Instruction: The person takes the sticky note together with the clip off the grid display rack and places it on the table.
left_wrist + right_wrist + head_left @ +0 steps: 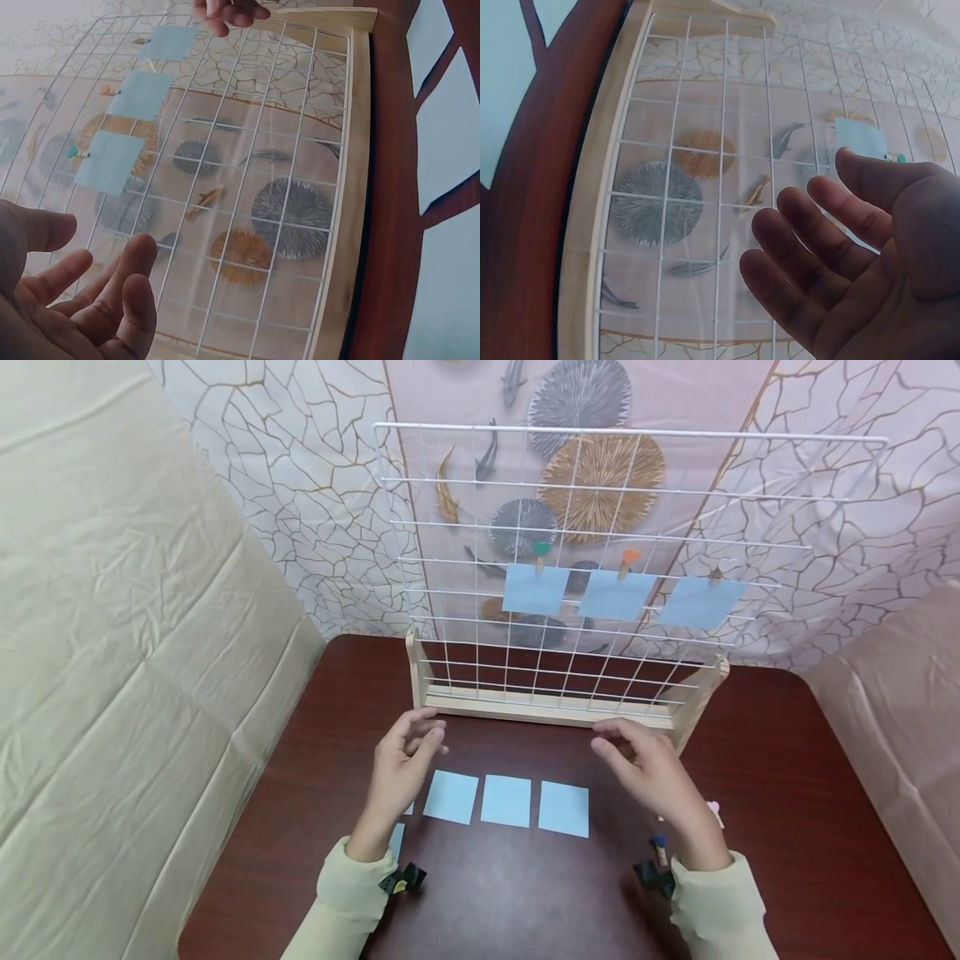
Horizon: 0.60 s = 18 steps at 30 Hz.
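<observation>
My left hand (401, 764) hovers over the table in front of the rack's left end, fingers loosely bent and holding nothing. Opposite it, my right hand (652, 768) is raised near the rack's right end, also holding nothing; the right wrist view shows its fingers (799, 281) relaxed and apart. Between and below the hands lie light blue paper squares (506, 802) in a row. A white wire grid rack (480, 643) stands behind, with three blue sheets hanging on it by small clips: a green heart clip (541, 550), an orange heart clip (630, 558) and a brownish one (716, 575).
More blue paper (397, 842) shows partly behind the left wrist. Beside the right forearm lie a blue-topped clip (660, 849) and a pink heart clip (714, 810). The rack's wooden base (551, 710) crosses the back of the dark red table (300, 802). Cloth hangs around the table.
</observation>
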### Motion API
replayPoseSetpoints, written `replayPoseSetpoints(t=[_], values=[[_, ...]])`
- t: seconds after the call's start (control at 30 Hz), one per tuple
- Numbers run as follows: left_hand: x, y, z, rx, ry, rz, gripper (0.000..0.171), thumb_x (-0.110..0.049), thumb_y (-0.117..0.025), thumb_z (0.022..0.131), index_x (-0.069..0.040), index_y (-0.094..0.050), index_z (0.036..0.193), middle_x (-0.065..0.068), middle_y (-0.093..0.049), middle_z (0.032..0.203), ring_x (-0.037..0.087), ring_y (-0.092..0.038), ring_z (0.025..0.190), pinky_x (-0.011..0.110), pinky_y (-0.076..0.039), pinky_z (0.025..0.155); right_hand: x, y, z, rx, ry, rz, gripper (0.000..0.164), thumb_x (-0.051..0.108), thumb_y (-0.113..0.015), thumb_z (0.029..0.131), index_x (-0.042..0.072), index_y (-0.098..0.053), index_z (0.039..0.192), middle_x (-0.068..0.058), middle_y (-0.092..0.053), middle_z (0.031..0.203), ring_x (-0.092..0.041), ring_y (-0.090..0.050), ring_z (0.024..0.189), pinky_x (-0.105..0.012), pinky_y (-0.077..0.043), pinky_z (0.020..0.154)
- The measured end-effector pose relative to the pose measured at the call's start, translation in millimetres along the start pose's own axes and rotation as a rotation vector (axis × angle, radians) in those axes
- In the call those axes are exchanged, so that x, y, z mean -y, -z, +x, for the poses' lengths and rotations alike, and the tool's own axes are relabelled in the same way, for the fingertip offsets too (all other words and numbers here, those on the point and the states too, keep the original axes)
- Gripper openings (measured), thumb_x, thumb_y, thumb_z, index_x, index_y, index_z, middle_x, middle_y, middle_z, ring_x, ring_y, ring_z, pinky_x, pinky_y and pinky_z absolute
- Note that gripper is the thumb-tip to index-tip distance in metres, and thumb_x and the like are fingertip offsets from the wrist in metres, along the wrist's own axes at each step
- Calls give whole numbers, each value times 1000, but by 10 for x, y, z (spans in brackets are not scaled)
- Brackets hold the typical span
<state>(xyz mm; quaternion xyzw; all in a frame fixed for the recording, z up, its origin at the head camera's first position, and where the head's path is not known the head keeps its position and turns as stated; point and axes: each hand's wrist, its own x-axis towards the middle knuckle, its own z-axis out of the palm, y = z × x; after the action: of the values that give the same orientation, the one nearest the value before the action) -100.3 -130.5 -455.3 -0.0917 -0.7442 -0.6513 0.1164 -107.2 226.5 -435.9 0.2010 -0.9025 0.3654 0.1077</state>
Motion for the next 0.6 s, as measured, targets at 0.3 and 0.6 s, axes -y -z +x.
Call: replayPoseSetpoints(t=[0.3, 0.6], values=[[-130, -113, 161, 4, -54, -3, 32, -8, -66, 105, -5, -65, 137, 18, -74, 116, 32, -75, 82, 23, -53, 65, 102, 43, 185, -19, 57, 2, 23, 7, -73, 100, 3, -72, 123, -12, -76, 111, -20, -68, 92, -46, -59, 77], [-227, -212, 293, 31, -74, 1, 34, -7, -64, 106, -5, -63, 139, 16, -73, 119, 34, -75, 84, 39, -61, 77, 211, 115, 368, -45, 117, 12, 24, 6, -72, 100, 3, -71, 124, -11, -74, 113, -24, -70, 98, -48, -61, 74]])
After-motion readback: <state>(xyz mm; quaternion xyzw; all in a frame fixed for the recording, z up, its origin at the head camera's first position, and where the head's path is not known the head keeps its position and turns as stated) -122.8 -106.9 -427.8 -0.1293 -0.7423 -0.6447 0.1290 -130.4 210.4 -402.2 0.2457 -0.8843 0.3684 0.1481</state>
